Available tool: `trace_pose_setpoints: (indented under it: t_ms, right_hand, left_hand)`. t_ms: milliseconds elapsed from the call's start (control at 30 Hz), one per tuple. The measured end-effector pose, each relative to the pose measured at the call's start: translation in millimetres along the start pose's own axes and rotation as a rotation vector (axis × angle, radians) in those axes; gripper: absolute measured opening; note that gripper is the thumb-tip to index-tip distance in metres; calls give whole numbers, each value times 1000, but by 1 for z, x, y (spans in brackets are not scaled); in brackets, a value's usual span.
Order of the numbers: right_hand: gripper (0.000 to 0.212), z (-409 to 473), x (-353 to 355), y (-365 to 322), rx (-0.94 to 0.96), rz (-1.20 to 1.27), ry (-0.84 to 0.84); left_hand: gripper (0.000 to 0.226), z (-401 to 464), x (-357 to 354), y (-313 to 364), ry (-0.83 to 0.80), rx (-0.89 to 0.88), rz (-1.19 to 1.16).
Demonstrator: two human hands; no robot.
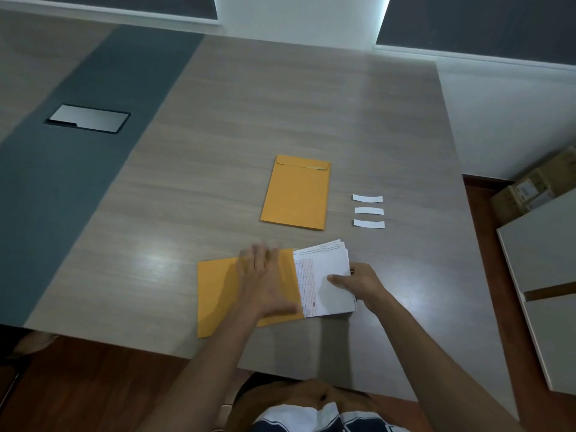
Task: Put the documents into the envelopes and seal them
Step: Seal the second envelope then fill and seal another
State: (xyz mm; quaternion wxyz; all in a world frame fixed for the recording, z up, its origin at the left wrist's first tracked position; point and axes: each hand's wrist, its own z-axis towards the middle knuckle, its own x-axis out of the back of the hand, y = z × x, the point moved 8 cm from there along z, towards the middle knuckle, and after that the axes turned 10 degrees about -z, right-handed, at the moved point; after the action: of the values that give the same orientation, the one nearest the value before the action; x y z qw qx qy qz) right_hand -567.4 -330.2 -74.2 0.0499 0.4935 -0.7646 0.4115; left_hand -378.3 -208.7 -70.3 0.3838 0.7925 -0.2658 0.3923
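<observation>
Near envelope [218,294]: lies flat at the table's [280,104] front edge, mouth facing right.
Left hand [265,282]: spread flat, fingers straight, pressing the envelope down just beside its mouth; blurred, so I can't tell how the fingertips sit.
Documents [324,275]: a small white stack, left end at or just inside the mouth, most of it out to the right.
Right hand [361,283]: pinching the stack's right edge, thumb on top.
Doing it well: I'd say keep the left palm firm so the envelope can't skid, square the sheets, then slide them in level.
Spare envelope [296,194]: farther back, flap at the far end.
White strips [368,211]: three, right of it, likely for sealing.
</observation>
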Motion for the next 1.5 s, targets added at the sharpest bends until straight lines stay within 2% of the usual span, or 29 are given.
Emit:
trace_pose_setpoints:
  t_ms: [67, 100, 300, 633, 800, 967, 1067, 1200, 1367, 1433, 1500]
  right_hand:
    - [31, 1, -2, 0, 19, -12, 24]
    - [32, 2, -4, -1, 23, -31, 28]
    - [35, 7, -10, -11, 9, -115, 88]
    - [44, 3, -54, -39, 54, -166, -2]
    - [20, 1, -35, -40, 16, -158, 35]
    - [16, -4, -58, -41, -30, -58, -134]
    - [17, -7, -64, -45, -40, -47, -184]
    - [17, -11, -66, -44, -79, 89, -260]
    - [17, -6, -71, -41, -42, 38, -201]
    - [13, -1, -61, -34, 2, 44, -77]
    - [10, 3, -44, -30, 86, -80, 121]
  left_hand:
    - [153, 1, 0, 2, -77, -176, 144]
    - [156, 2, -1, 2, -103, -210, 174]
    - [157, 5, 1, 11, -125, -290, 185]
    - [155, 0, 1, 11, -109, -377, 128]
    - [152, -1, 6, 8, -106, -394, 119]
    - [149, -6, 6, 28, -107, -480, 106]
    - [149, -6, 7, 29, -110, -487, 104]
    - [148, -8, 8, 25, -110, -490, 107]
    - [147, -3, 0, 18, -113, -468, 145]
    - [141, 3, -4, 9, -134, -423, 184]
    - [128, 7, -10, 5, -159, -397, 232]
